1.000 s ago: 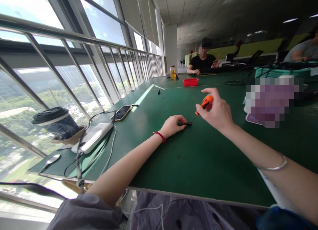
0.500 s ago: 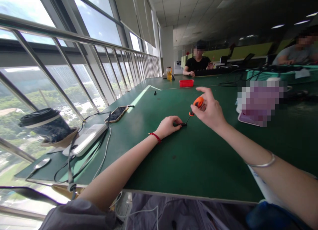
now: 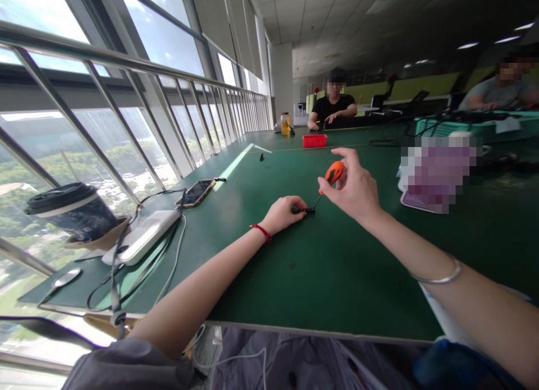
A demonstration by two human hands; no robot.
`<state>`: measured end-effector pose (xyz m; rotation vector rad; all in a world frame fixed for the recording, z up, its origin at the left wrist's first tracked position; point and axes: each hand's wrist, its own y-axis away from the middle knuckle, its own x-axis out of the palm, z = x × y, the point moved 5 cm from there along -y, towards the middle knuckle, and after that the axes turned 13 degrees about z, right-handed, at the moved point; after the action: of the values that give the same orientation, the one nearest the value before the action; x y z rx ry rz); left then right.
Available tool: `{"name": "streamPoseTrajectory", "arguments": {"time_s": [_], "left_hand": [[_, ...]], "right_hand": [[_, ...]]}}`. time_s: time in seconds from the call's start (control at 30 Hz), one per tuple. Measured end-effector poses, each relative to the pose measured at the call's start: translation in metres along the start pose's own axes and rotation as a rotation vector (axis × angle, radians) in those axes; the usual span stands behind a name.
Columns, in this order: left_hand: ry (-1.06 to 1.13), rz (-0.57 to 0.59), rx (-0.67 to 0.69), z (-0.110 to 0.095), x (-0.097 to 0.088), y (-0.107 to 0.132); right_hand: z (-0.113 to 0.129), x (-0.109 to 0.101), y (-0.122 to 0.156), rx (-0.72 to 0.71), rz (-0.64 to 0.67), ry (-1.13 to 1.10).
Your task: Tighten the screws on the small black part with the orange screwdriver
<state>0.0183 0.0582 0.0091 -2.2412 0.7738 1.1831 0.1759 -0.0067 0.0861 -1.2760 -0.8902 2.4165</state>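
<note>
My left hand [image 3: 285, 214] rests on the green table [image 3: 269, 289], thumb and fingers pinching a small black part [image 3: 309, 210] against the surface. Its exact kind is too small to make out. Above and to the right, my right hand [image 3: 357, 185] holds a screwdriver [image 3: 335, 171] with an orange and black handle. The handle leans to the right, and the thin shaft slants down so that its tip meets the right end of the black part. My right index finger is raised off the handle, while the thumb stays against it.
A phone [image 3: 196, 193], a white box-shaped device [image 3: 143, 238] with cables and a lidded paper cup [image 3: 76, 213] lie left. Farther back are a small black piece [image 3: 261, 157], a red tray [image 3: 315, 141] and a jar [image 3: 285, 124]. A purple item [image 3: 438, 177] lies right. Two people sit beyond.
The fingers of my right hand have shifted slightly on the screwdriver handle, which has turned; its tip stays at the black part. My left hand keeps its pinch. The person opposite has moved their hands.
</note>
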Motion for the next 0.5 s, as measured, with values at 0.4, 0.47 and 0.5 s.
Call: {"name": "streamPoseTrajectory", "arguments": {"time_s": [0.4, 0.47, 0.5], "left_hand": [[0.013, -0.005, 0.021, 0.0022, 0.0014, -0.0012], [0.011, -0.003, 0.021, 0.002, 0.0014, -0.0011], [0.009, -0.001, 0.02, 0.0017, 0.0013, -0.0011]], "right_hand": [[-0.0046, 0.006, -0.0022, 0.077, 0.061, -0.114], [-0.0061, 0.0052, -0.0018, 0.114, 0.052, -0.097], [-0.0063, 0.0042, -0.0014, 0.136, 0.043, -0.082]]}}
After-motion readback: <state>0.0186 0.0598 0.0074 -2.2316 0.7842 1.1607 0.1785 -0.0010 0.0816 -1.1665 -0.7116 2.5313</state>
